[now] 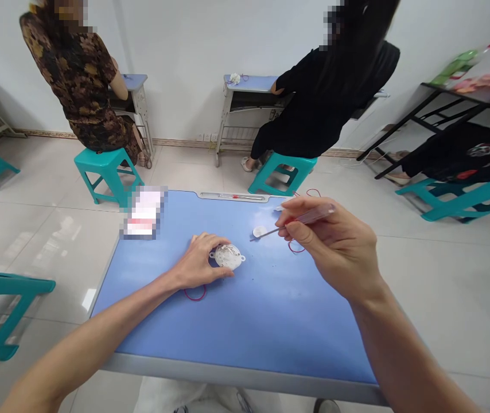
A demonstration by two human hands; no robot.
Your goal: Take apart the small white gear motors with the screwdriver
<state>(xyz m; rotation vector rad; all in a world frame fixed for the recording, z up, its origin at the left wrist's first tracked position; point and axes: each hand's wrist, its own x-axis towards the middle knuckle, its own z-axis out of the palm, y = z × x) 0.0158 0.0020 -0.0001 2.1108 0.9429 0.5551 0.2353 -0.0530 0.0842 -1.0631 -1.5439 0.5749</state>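
Note:
My left hand (197, 264) grips a round white plastic housing (229, 257) with two small side lugs, thumb and fingers around its edge. Its upturned face shows fine detail too small to make out. In my right hand (342, 249) is a screwdriver (317, 213) with a clear handle, its thin shaft pointing left and down. The shaft passes by a small white disc (259, 231) on the desk; whether they touch I cannot tell. A red wire loop (195, 294) lies below my left wrist. Another red wire (296, 247) shows under my right hand, beside a partly hidden white piece (278, 209).
The blue desk (228, 327) has a pen groove (232, 197) at its far edge. A blurred pale-and-red item (143, 212) lies at the far left corner. Two people sit at desks ahead on teal stools (102, 163); another is partly visible at right, near a black rack (443, 100).

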